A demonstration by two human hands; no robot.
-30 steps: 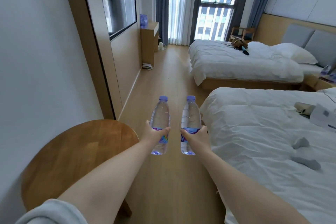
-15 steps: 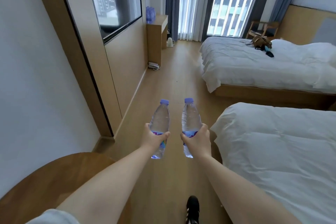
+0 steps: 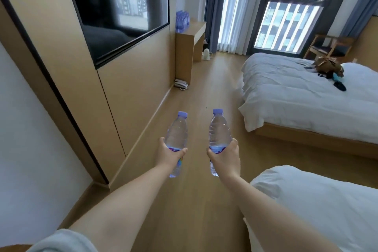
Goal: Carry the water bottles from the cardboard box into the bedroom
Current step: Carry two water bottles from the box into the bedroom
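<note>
I hold two clear water bottles with purple caps upright in front of me, above the wooden floor. My left hand [image 3: 168, 154] grips the left bottle [image 3: 177, 132] around its label. My right hand [image 3: 225, 156] grips the right bottle [image 3: 218, 131] the same way. Both arms are stretched forward. Far ahead, several more purple-capped bottles [image 3: 182, 20] stand in a group on a wooden desk [image 3: 194, 32] against the left wall. The cardboard box is not in view.
A wood-panelled wall with a dark glass window [image 3: 114, 10] runs along my left. Two white beds lie on the right, the far bed [image 3: 306, 96] and the near bed [image 3: 319, 200]. A bag [image 3: 327, 66] lies on the far bed. A telephone [image 3: 181, 84] sits on the floor by the desk.
I have walked forward along the aisle; the round wooden table has dropped out of view, and the desk and far bed look closer. Both hands still grip their bottles.
</note>
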